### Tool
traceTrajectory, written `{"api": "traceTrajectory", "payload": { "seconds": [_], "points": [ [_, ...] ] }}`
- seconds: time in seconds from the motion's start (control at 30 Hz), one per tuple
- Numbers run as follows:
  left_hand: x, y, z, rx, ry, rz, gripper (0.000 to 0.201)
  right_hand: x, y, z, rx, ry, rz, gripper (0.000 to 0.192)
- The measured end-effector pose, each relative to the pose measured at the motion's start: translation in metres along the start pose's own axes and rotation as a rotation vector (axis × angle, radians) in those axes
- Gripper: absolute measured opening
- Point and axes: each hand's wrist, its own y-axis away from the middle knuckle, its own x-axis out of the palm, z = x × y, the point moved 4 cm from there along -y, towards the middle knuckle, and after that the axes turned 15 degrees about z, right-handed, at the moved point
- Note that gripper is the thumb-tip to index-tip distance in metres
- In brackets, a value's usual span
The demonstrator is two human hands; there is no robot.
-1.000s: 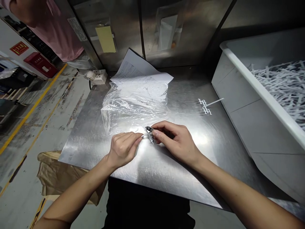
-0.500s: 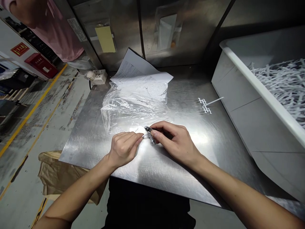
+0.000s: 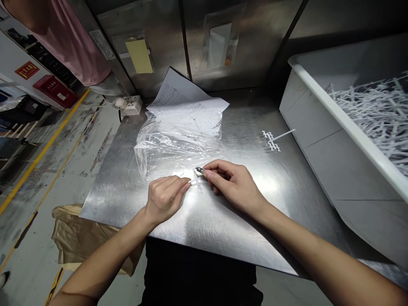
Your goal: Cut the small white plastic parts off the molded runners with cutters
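Observation:
Between thumb and fingertips, my left hand [image 3: 167,195] pinches the stem of a white plastic sprue [image 3: 198,180]. My right hand [image 3: 234,182] is closed around small dark clippers [image 3: 199,170], their tip by the sprue's upper end. Most of the clippers is hidden in the palm. Just beyond both hands, a clear plastic bag [image 3: 175,142] lies on the metal table [image 3: 114,187], with small white pieces near its front edge. A second white sprue [image 3: 271,141], with a long stem and branched end, rests farther right.
A large grey bin [image 3: 318,123] stands at the right, holding many white sprues [image 3: 379,114]. Printed paper [image 3: 178,93] lies partly under the bag. A power socket [image 3: 132,105] sits at the back left, brown paper [image 3: 83,233] below the left edge. A person in pink [image 3: 83,55] stands beyond.
The clippers and my right hand have shifted slightly away from the sprue, whose branched end shows more plainly and looks turned. My left hand keeps its pinch. The view has moved a little.

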Motion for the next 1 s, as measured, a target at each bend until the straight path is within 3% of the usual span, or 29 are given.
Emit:
{"api": "traceTrajectory", "payload": {
  "seconds": [0.2,0.77,1.0],
  "points": [
    [-0.008,-0.001,0.002,-0.058,0.085,-0.013,0.019,-0.005,-0.002,0.005,-0.08,0.034,0.031,0.023],
    [-0.01,0.001,0.006,-0.074,0.109,-0.047,0.018,-0.003,0.002,0.015,-0.195,0.285,0.062,0.018],
    [-0.01,0.001,0.006,-0.065,0.13,-0.019,0.019,-0.001,0.001,0.011,-0.179,0.261,0.059,0.017]
  ]
}}
